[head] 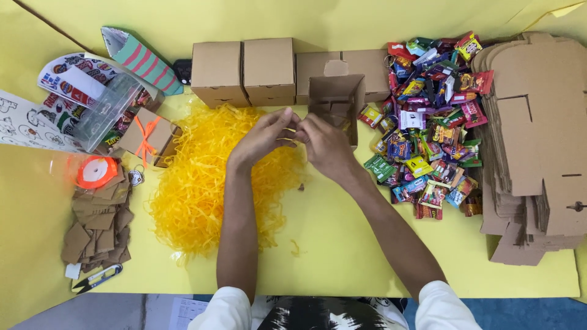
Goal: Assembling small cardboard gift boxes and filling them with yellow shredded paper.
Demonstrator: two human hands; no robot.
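My left hand (pixel 263 137) and my right hand (pixel 323 143) meet above the yellow table, fingertips touching. Between them they pinch a few strands of yellow shredded paper (pixel 291 130). A big heap of the same yellow shredded paper (pixel 205 177) lies under and left of my left hand. Just behind my right hand an open brown cardboard box (pixel 336 101) lies tipped on its side, its opening facing me.
Closed cardboard boxes (pixel 244 70) line the back. A pile of colourful wrapped sweets (pixel 428 122) lies at right, beside a stack of flat box blanks (pixel 532 146). At left: a box tied with orange ribbon (pixel 147 137), an orange ribbon spool (pixel 96 171), brown card tags (pixel 98 226), small snips (pixel 98 278), sticker sheets (pixel 67 85).
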